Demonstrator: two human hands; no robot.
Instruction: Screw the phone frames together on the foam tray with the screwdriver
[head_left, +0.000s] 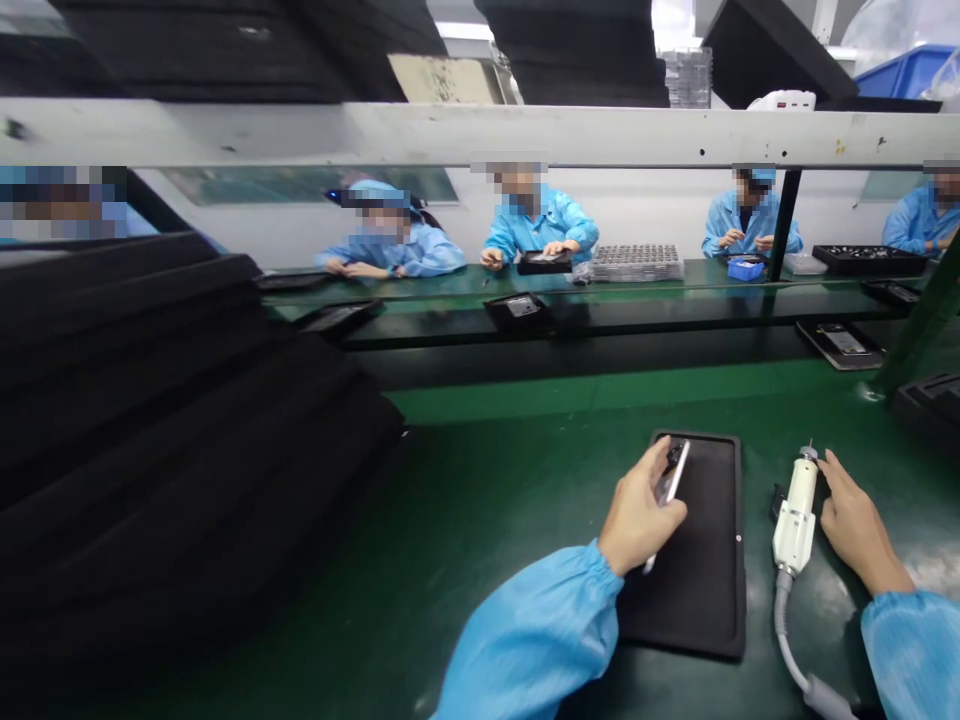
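Note:
My left hand [639, 518] is closed round a slim phone-like device [670, 483], held edge-up over a black foam tray [705, 560] on the green mat. My right hand [855, 520] lies on the mat beside a white electric screwdriver [796, 512]. Its fingertips reach toward the tool's tip, and nothing sits in the hand. The screwdriver lies flat with its grey cable [795, 660] trailing toward me. Both my sleeves are light blue.
A tall stack of black foam trays [165, 430] fills the left side. A conveyor [600, 325] carries black trays with devices [517, 310]. Several people in blue coats work across the line. A white beam [480, 135] crosses overhead.

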